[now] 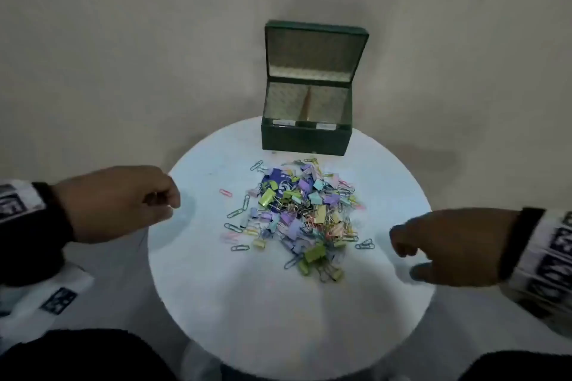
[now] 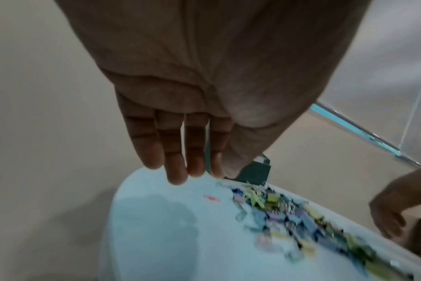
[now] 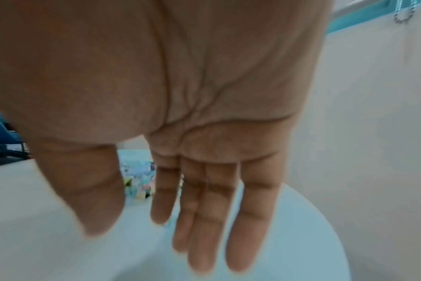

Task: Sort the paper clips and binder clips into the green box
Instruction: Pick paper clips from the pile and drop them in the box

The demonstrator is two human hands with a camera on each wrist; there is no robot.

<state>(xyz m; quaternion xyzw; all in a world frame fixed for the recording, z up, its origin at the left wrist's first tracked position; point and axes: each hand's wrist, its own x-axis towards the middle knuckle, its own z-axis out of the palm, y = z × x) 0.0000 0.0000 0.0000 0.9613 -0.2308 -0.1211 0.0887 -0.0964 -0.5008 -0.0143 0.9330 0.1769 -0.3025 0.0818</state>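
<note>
Clips first: a mixed heap of pastel wire paper clips and pastel-bodied metal binder clips (image 1: 297,213) sits mid-desk on the round white desk (image 1: 278,312), w/ a few strays at the edges, e.g. a pink paper clip (image 1: 225,193) off to the left. Behind it, touching the far rim, stands the dark green hinged box (image 1: 306,136), lid up, two compartments split by a divider, both apparently bare; small white labels on the front lip are unreadable.

Our left hand (image 1: 123,201) hovers left of the heap, our right hand (image 1: 458,244) right of it, both apart from the clips. Wrist views show fingers extended, relaxed, holding nothing.

Nothing is sorted yet, we judge. Risks: tangled wire clips may lift in chains & drop into the wrong compartment; a sweep could knock strays off the desk rim; the lid could fall shut if bumped.
</note>
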